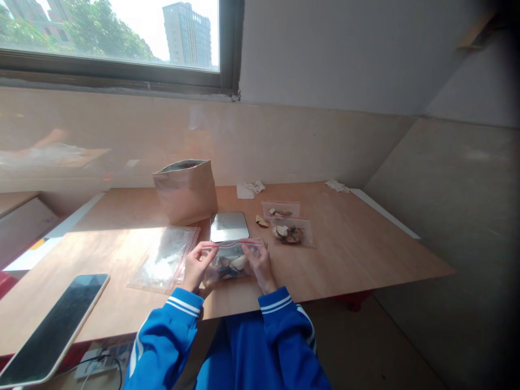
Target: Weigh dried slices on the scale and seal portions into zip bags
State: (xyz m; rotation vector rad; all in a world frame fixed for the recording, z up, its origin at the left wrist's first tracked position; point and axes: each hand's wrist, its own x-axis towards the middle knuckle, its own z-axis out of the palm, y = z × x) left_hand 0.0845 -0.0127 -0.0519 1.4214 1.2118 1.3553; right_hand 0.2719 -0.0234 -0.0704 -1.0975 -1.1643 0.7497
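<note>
My left hand (198,265) and my right hand (259,264) pinch the two ends of the red-striped top edge of a clear zip bag (231,254). Dark and pale dried slices, perhaps mushrooms, lie inside it. The bag's mouth looks wavy between my fingers; whether it is sealed I cannot tell. Just beyond the bag sits a small digital scale (228,226) with a silver plate. Left of my left hand lies a stack of flat clear zip bags (166,257), shining in the sunlight.
An upright brown paper pouch (187,189), its top open, stands behind the scale. Two filled zip bags (306,230) and a loose dried slice (261,221) lie to the right. A phone (54,327) rests at the near left. White packets (255,187) lie by the wall.
</note>
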